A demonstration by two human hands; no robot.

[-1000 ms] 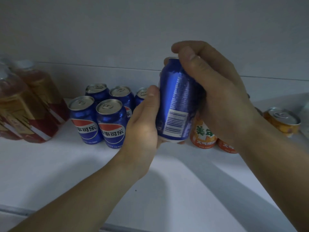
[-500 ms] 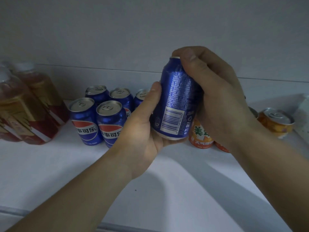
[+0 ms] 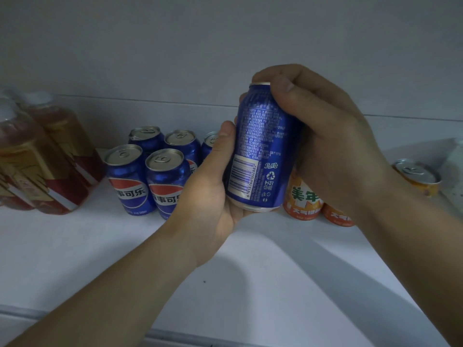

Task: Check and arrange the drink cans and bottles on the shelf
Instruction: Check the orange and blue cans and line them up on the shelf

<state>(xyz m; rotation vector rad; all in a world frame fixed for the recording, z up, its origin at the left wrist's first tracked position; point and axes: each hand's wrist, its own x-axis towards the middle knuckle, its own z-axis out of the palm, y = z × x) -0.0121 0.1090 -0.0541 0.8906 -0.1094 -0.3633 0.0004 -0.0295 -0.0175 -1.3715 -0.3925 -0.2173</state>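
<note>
Blue can (image 3: 260, 151) at frame centre, above the shelf (image 3: 75, 246), barcode toward me. My left hand (image 3: 213, 196) cups its base; my right hand (image 3: 325, 136) grips its top. Blue cans (image 3: 147, 171) stand centre-left, orange cans (image 3: 304, 199) right, bottles (image 3: 37, 159) far left.

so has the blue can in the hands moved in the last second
Yes. The held blue can has tipped, its base swinging left toward the standing blue cans on the shelf, top staying put.
</note>
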